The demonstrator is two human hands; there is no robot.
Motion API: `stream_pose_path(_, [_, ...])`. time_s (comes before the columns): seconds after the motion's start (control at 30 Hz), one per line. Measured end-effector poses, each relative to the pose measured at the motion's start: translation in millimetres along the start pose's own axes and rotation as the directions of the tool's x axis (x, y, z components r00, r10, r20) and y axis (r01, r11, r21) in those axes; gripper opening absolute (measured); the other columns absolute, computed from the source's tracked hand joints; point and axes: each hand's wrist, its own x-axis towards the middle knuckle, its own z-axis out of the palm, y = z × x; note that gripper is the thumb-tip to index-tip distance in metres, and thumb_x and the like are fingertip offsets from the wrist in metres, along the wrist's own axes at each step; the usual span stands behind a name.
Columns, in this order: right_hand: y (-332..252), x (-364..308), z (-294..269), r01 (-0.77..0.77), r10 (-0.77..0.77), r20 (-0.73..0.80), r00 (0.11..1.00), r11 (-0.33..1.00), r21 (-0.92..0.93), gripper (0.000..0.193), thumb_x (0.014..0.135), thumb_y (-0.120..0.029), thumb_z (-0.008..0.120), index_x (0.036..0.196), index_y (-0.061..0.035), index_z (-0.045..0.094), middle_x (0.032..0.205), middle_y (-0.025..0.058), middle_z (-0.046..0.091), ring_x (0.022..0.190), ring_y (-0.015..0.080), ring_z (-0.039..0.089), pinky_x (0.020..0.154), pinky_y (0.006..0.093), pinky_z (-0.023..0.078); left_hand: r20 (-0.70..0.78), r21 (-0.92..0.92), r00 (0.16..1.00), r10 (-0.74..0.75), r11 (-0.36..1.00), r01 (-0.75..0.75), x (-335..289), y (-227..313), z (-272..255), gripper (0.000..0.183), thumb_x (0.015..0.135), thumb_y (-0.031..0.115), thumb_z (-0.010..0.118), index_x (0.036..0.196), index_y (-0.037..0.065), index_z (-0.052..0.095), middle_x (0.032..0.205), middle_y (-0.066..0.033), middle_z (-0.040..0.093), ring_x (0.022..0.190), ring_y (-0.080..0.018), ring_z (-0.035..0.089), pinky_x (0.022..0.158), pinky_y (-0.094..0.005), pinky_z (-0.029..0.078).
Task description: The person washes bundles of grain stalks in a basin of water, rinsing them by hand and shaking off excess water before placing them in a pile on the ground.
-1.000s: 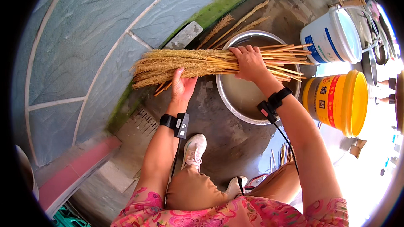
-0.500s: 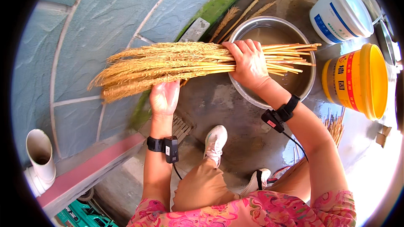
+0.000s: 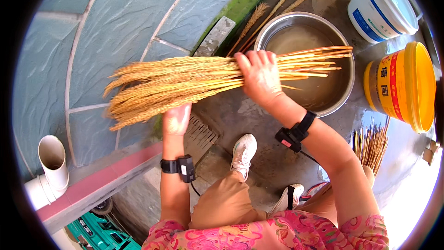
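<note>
A bundle of dry golden broom straw [image 3: 185,76] lies across my hands, its feathery heads to the left and its bare stalks to the right. My right hand [image 3: 261,74] is closed round the stalks from above. Under the feathery part is my left hand [image 3: 176,119], palm up against the bundle's near side; its fingers are hidden behind the straw. The stalk ends reach over a round metal basin [image 3: 340,95] that holds cloudy water.
A yellow bucket [image 3: 401,85] and a white bucket [image 3: 377,11] stand right of the basin. Loose straw stalks [image 3: 270,14] lie behind it. More cut stalks [image 3: 372,146] are near my knee. A stone-faced wall [image 3: 106,32] and a white pipe [image 3: 53,162] are at left.
The bundle has shifted slightly left relative to the basin, with its feathery end tilted a little nearer to me. My right hand has moved left with it and keeps its grip.
</note>
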Motion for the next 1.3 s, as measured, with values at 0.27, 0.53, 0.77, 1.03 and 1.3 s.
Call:
stream_pose_path(0.27, [-31.8, 4.0, -8.9, -0.004, -0.012, 0.113, 0.994, 0.99, 0.139, 0.039, 0.066, -0.008, 0.061, 0.105, -0.0078, 0.054, 0.084, 0.0084, 0.051, 0.084, 0.0255, 0.052, 0.075, 0.0375, 0.038, 0.007, 0.299, 0.989, 0.151, 0.943, -0.146, -19.7, 46.0, 24.0, 0.064, 0.07, 0.01, 0.068, 0.13, 0.003, 0.046, 0.136, -0.0109, 0.046, 0.132, -0.026, 0.036, 0.113, -0.0466, 0.019])
stream_pose_path(0.53, [37.4, -1.4, 12.1, -0.127, 0.126, 0.011, 0.992, 0.99, 0.058, 0.04, 0.066, -0.006, 0.063, 0.104, -0.013, 0.055, 0.09, 0.0077, 0.053, 0.089, 0.0264, 0.052, 0.079, 0.0389, 0.038, 0.055, 0.21, 0.998, 0.038, 0.977, -0.049, 50.9, -34.1, 25.1, 0.06, 0.077, 0.014, 0.073, 0.13, 0.008, 0.045, 0.128, -0.0031, 0.05, 0.122, -0.0201, 0.043, 0.108, -0.0413, 0.027])
stream_pose_path(0.77, [46.7, -8.2, 29.9, -0.177, 0.162, 0.326, 0.931, 0.984, 0.019, 0.08, 0.062, -0.02, 0.078, 0.132, -0.0131, 0.039, 0.117, 0.0136, 0.051, 0.112, 0.0311, 0.048, 0.095, 0.0446, 0.037, -0.093, 0.153, 0.992, 0.085, 0.986, -0.071, 49.1, -63.3, 21.0, 0.068, 0.074, 0.033, 0.079, 0.127, 0.008, 0.045, 0.118, 0.0007, 0.053, 0.114, -0.0179, 0.049, 0.101, -0.0397, 0.038])
stream_pose_path(1.03, [83.2, -0.7, -1.7, -0.322, -0.007, 0.64, 0.768, 0.86, 0.396, 0.09, 0.075, -0.044, 0.073, 0.14, 0.0014, 0.03, 0.138, 0.024, 0.038, 0.129, 0.03, 0.039, 0.107, 0.0387, 0.032, -0.344, -0.014, 0.939, -0.011, 1.0, 0.007, 52.0, -62.6, 19.8, 0.038, 0.085, 0.009, 0.063, 0.122, 0.005, 0.052, 0.116, -0.0028, 0.057, 0.108, -0.0167, 0.054, 0.095, -0.0354, 0.043])
stream_pose_path(1.3, [283.5, -3.7, 58.3, -0.93, 0.869, 0.482, 0.111, -0.08, 0.359, 0.028, 0.083, -0.02, 0.064, 0.106, -0.0036, 0.065, 0.098, 0.0103, 0.067, 0.089, 0.0228, 0.065, 0.073, 0.0351, 0.052, -0.325, -0.034, 0.944, -0.052, 0.998, 0.043, 44.2, -75.0, 0.3, 0.04, 0.082, 0.005, 0.061, 0.121, 0.006, 0.052, 0.116, -0.0032, 0.057, 0.107, -0.0162, 0.053, 0.097, -0.0345, 0.041])
